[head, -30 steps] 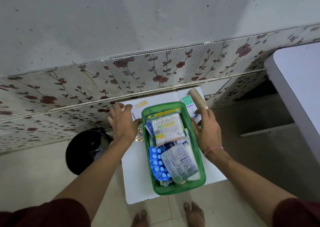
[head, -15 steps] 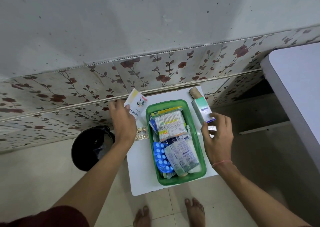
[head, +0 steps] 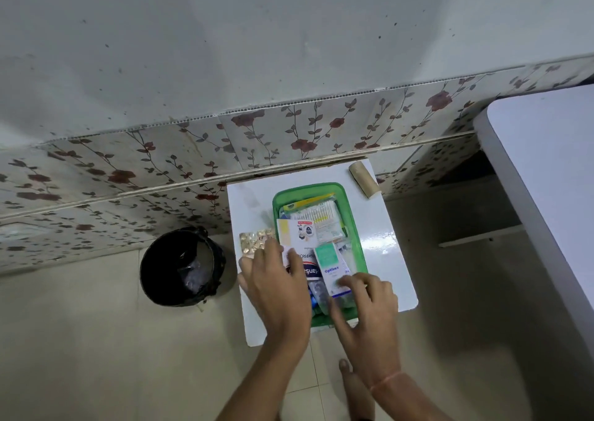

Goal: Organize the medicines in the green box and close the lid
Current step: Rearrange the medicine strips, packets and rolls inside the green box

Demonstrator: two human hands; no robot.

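Note:
An open green box (head: pixel 338 190) full of medicine packets stands on a small white table (head: pixel 389 250). My left hand (head: pixel 276 279) lies over the box's near left side and holds a white carton with a yellow patch (head: pixel 297 234) flat on the contents. My right hand (head: pixel 366 305) holds a white and green carton (head: pixel 331 268) on top of the packets at the near end. A gold blister strip (head: pixel 255 240) lies on the table left of the box. No lid shows.
A brown cardboard roll (head: pixel 364 179) lies at the table's far right corner. On the floor to the left stands a black bin (head: pixel 181 266). A white tabletop (head: pixel 553 176) juts in at the right. The flowered wall runs right behind. My bare foot (head: pixel 353 385) is below.
Both hands have carried their cartons from beside the box to over it: the left one from the far left, the right one from the far right. The camera has come closer.

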